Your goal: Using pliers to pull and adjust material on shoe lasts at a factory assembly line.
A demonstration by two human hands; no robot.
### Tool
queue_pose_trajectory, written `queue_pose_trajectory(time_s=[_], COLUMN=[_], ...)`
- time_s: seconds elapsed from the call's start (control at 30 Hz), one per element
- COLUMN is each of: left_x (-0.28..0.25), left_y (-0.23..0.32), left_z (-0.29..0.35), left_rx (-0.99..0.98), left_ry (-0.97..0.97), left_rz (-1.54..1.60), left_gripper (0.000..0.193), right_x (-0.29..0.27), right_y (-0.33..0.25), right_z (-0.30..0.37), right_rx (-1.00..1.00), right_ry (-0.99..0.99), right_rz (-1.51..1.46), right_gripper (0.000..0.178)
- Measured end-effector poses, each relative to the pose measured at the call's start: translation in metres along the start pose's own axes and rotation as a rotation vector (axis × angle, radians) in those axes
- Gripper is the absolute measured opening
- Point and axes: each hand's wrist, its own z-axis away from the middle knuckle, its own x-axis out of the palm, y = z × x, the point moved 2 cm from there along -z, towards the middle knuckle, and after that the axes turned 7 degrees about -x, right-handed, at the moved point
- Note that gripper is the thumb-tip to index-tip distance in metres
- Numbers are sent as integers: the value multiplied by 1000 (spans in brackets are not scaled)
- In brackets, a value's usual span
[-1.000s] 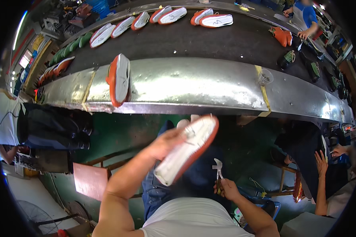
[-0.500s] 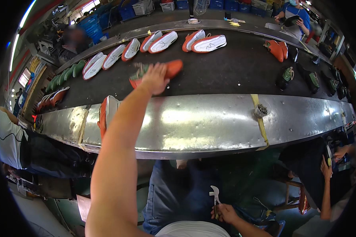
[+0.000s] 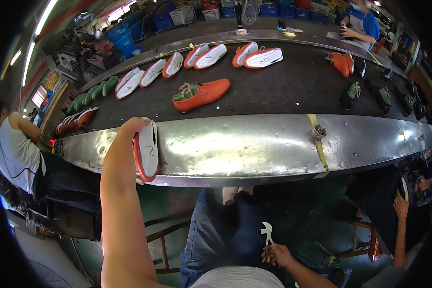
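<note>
My left arm reaches out to the metal ledge, where my left hand (image 3: 138,126) is closed around the far end of an orange shoe (image 3: 148,151) with its white sole facing up; the fingers are partly hidden behind the shoe. Low over my lap, my right hand (image 3: 277,255) grips the handles of lasting pincers (image 3: 267,231), their curved metal head pointing away from me. Beyond the ledge, on the dark belt, another orange shoe (image 3: 207,92) stands upright on its sole, with green lining and laces showing at its opening.
White-soled orange shoes (image 3: 151,72) line the belt's far side, green ones (image 3: 96,90) at left, black ones (image 3: 381,98) at right. A cup of tacks (image 3: 318,132) sits on the metal ledge (image 3: 235,149). Co-workers are at left, right and far right; stools stand below.
My left hand has let go of the orange shoe on the belt, come back toward me and taken hold of the sole-up shoe on the ledge. The right hand still holds the pincers.
</note>
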Motion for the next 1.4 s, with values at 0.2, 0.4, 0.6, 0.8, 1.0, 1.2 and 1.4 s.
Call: queue_pose_trajectory(time_s=[0.2, 0.4, 0.6, 0.8, 1.0, 1.2, 1.4], left_x=[58, 201, 315, 331, 326, 319, 317], left_y=[-56, -9, 21, 20, 19, 20, 27], left_z=[80, 283, 358, 355, 356, 349, 338], left_rx=[479, 615, 735, 774, 799, 831, 856], left_ry=[-493, -626, -492, -661, -663, -547, -401], left_rz=[1328, 1785, 1551, 1381, 1318, 1129, 913], left_gripper=[48, 55, 68, 61, 55, 61, 65], right_x=[3, 11, 58, 97, 111, 119, 108], right_y=[13, 9, -73, -92, -83, -92, -93], right_z=[10, 16, 65, 68, 54, 32, 31], right_rx=[-42, -157, -433, -493, -371, -192, -257], right_ry=[5, 39, 31, -73, -91, -219, -125], right_rz=[30, 74, 774, 811, 751, 165, 538], right_gripper=[53, 37, 24, 28, 31, 25, 24])
